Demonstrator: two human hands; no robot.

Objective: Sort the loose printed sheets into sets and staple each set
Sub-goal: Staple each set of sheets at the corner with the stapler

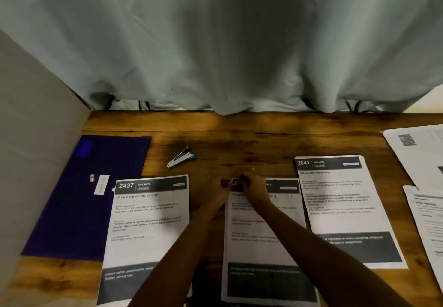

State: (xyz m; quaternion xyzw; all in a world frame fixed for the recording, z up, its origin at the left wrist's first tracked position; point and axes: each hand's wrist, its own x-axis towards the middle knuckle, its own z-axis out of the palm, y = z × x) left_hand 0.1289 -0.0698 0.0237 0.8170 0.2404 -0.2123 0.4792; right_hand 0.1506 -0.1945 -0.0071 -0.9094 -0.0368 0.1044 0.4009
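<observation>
At far-left corner of middle set [251,249]: left hand [224,185] and right hand [253,184] close together, fingers curled on that corner, apparently pinching it; fine detail blurred. Set lies flat on worktop [239,139], long axis running away from the person, between set 2437 [148,222] and set 2641 [340,201]. Stapler [181,157] lies free beyond and left of the hands, axis diagonal, near-left to far-right. Left hand nearer; likely the one to reach.

At centre frame, the left hand [224,185] and right hand [252,184] are pinching the top left corner of the middle set [249,251], while the stapler [181,157] is lying on the wooden table [239,139] just above, left of centre.
</observation>
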